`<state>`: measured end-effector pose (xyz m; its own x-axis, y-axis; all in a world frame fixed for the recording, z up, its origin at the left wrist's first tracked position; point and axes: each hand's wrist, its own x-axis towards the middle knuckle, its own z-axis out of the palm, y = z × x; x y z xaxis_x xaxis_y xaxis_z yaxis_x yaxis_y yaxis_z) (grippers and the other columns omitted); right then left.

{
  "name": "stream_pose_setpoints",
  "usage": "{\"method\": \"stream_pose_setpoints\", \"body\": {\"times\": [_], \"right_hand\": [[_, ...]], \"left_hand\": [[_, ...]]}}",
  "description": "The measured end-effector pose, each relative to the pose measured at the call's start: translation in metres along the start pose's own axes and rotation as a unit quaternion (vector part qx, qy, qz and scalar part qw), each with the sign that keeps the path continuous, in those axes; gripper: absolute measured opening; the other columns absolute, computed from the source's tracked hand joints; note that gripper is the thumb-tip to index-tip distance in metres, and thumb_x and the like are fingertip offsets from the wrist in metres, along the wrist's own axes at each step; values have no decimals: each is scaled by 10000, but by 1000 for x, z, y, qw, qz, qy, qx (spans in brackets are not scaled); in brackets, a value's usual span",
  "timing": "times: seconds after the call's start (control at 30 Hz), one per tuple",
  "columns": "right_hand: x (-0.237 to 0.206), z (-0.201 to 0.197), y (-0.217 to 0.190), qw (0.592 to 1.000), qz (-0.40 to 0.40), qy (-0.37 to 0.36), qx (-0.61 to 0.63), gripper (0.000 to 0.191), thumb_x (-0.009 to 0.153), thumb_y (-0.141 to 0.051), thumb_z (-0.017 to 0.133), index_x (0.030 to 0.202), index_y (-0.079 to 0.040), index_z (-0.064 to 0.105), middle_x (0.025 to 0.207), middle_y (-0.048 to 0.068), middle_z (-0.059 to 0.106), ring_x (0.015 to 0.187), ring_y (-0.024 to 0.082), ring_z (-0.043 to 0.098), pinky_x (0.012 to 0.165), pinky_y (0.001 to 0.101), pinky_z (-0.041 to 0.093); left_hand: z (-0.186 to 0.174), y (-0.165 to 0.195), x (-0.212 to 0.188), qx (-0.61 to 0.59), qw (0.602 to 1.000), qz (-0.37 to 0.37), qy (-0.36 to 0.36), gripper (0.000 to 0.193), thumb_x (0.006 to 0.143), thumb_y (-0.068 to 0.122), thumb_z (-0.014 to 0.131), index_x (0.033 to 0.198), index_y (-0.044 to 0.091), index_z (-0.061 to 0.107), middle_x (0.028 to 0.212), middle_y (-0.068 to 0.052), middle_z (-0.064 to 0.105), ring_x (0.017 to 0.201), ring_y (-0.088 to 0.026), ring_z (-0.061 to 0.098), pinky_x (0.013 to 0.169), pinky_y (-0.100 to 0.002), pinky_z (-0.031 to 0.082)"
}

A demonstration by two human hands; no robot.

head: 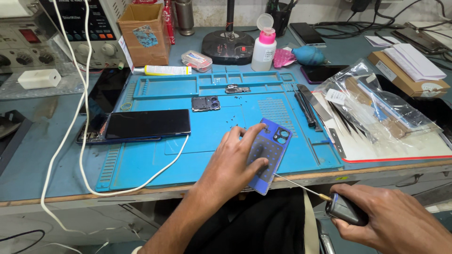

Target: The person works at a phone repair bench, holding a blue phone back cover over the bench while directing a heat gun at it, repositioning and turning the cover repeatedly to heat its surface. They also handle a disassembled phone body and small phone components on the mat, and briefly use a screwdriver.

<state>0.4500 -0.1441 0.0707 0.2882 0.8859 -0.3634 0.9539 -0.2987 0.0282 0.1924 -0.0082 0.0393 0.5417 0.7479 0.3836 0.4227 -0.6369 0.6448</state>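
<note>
Lower centre: left hand [235, 162] presses a blue phone back cover [269, 155] flat on the desk's blue mat [141, 164], fingers spread; right hand [395, 221] grips a screwdriver [329, 202] — keep the cover pinned, tip steady.

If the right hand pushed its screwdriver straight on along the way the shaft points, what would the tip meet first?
The right hand holds a screwdriver whose thin shaft points up-left at the blue phone back cover under the left hand. The tip would likely meet the cover's lower right edge first; depth is unclear.
</note>
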Motion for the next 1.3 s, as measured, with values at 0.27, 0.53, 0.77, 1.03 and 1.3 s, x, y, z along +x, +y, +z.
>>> {"method": "stream_pose_setpoints", "body": {"times": [0.27,0.53,0.77,1.03,1.3], "right_hand": [[1,5,2,1000,-8,-13,-9,722,749,-554,783,1391,-277,601,1112,-46,774,975,229,779,872,377,623],[2,8,2,999,-34,12,-18,756,723,-568,769,1407,-287,608,1156,-62,768,1000,225,776,873,381,624],[4,12,7,1000,-9,-21,-14,731,730,-558,768,1387,-287,596,1198,-72,755,1011,208,785,896,367,633],[14,34,26,997,-74,16,9,761,716,-595,803,1372,-257,617,1289,-23,730,1014,242,785,888,380,633],[10,31,17,999,-45,27,13,752,710,-551,796,1384,-266,624,1211,-22,753,1002,239,781,878,380,628]], "left_hand": [[3,-2,4,-79,996,-37,13,717,799,157,812,1453,68,532,1065,-145,621,979,-289,655,866,-413,539],[4,-1,7,-79,995,-55,-1,680,807,164,802,1420,5,554,1008,-127,620,886,-238,656,791,-390,554],[4,1,6,-75,996,-54,1,675,809,158,799,1419,-2,557,996,-125,616,875,-232,650,788,-394,550],[4,0,6,-75,996,-55,0,671,815,160,796,1420,-4,555,993,-126,611,870,-232,647,782,-395,551],[5,-2,5,-81,995,-51,4,674,817,159,794,1426,1,551,1015,-126,622,890,-232,657,798,-387,556]]}}
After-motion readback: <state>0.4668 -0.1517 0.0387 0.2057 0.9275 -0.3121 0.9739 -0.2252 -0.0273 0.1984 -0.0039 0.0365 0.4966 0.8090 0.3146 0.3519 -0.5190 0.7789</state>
